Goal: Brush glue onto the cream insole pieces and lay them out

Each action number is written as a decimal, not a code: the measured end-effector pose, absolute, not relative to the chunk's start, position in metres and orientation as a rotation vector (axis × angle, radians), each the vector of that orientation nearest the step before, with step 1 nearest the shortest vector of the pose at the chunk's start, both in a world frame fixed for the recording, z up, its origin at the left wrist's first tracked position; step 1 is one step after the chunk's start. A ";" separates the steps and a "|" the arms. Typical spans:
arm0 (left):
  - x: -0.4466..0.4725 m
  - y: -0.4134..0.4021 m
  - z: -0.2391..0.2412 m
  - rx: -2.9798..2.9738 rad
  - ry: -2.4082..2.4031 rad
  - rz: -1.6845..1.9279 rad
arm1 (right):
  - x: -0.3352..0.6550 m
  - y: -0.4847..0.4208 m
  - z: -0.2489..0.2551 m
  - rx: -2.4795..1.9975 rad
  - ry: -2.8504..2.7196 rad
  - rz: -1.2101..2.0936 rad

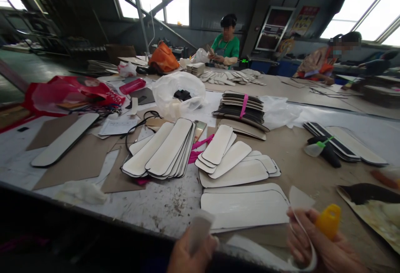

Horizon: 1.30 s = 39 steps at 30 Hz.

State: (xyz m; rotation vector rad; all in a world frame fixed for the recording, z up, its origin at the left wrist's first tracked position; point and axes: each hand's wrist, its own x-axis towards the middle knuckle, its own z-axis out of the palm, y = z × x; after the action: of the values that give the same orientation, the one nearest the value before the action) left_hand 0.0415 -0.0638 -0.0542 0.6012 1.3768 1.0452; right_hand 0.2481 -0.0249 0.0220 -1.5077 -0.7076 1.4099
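At the near edge the left hand (190,252) pinches a pale strip (198,229); the right hand (318,244) grips a yellow-capped bottle (328,221) and a curling backing sheet (304,231). Just beyond lie two flat white panels (245,208), then fanned stacks (165,150), seemingly finished. A banded dark bundle (242,108) farther off looks untouched, so much work likely remains.

**Colours on the counter**

White padded strips (162,150) with dark edges lie on the grey-brown counter (300,160). The right hand (325,248) holds a yellow-capped bottle (328,221). A pink band (243,105) circles the black stack (242,108). Red bag (71,92), orange bag (163,58), and a co-worker's green shirt (229,47).
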 end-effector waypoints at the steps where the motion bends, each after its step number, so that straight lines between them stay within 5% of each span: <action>1: 0.034 -0.060 -0.053 0.570 1.481 1.104 | 0.254 -0.022 0.026 -1.586 -0.828 1.408; 7: 0.017 -0.034 -0.050 0.764 1.616 1.021 | 0.247 0.000 0.032 -1.645 -2.024 1.318; 13: 0.013 -0.025 -0.056 0.787 1.507 0.862 | 0.203 0.024 0.029 -1.598 -2.591 1.231; 39: -0.004 -0.009 -0.045 0.807 1.470 0.717 | 0.153 0.066 0.000 -1.419 -3.026 0.813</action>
State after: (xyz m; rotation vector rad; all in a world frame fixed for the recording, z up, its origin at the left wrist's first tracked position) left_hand -0.0043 -0.0094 -0.0445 0.8074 1.4704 0.7171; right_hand 0.1529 0.0664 -0.0004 -1.4191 -3.0263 0.8131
